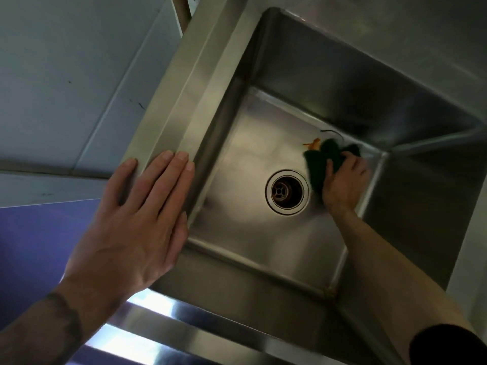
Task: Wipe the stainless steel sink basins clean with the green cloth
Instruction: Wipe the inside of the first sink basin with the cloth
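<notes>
A deep stainless steel sink basin (237, 248) fills the middle of the head view, with a round drain (287, 192) in its floor. My right hand (342, 183) reaches down into the basin and presses the dark green cloth (324, 159) against the floor, right of the drain and near the far right corner. An orange scrap (313, 144) and a thin dark strand (332, 132) lie just beyond the cloth. My left hand (134, 222) rests flat on the sink's left rim (189, 83), fingers spread, holding nothing.
A pale wall panel (79, 75) runs along the left of the sink. Below it is a purple surface (34, 248). The sink's steel front edge and a lower steel rail (184, 327) lie at the bottom. The basin walls are steep on all sides.
</notes>
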### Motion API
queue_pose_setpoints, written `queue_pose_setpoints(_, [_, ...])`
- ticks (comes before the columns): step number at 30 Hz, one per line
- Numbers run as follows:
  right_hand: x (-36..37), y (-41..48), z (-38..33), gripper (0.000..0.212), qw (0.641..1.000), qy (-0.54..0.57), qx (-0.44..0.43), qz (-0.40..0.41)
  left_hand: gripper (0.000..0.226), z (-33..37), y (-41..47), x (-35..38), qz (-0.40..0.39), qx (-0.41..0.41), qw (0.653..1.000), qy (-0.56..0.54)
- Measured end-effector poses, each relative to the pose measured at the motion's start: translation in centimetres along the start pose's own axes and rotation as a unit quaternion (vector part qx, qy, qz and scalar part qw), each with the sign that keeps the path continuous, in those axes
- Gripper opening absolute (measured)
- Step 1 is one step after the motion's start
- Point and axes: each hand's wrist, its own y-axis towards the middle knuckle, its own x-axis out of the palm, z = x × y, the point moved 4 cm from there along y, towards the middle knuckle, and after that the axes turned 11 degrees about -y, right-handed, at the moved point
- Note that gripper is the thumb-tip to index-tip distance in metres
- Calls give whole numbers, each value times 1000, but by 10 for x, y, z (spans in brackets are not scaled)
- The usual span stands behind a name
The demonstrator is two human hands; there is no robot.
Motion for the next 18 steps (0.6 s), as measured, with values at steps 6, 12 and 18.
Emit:
queue_pose_setpoints(6, [-9, 12, -50, 55, 986, 26, 164, -6, 69, -1, 0, 1, -11, -2, 1000, 4])
queue_pose_setpoints(12, [-6, 6, -61, 44, 986, 2, -168, 10, 69, 0, 0, 1, 2, -1, 1000, -1])
queue_pose_setpoints(18, [-8, 13, -68, 49, 990, 24, 138, 10, 69, 2, 0, 0, -2, -5, 1000, 6])
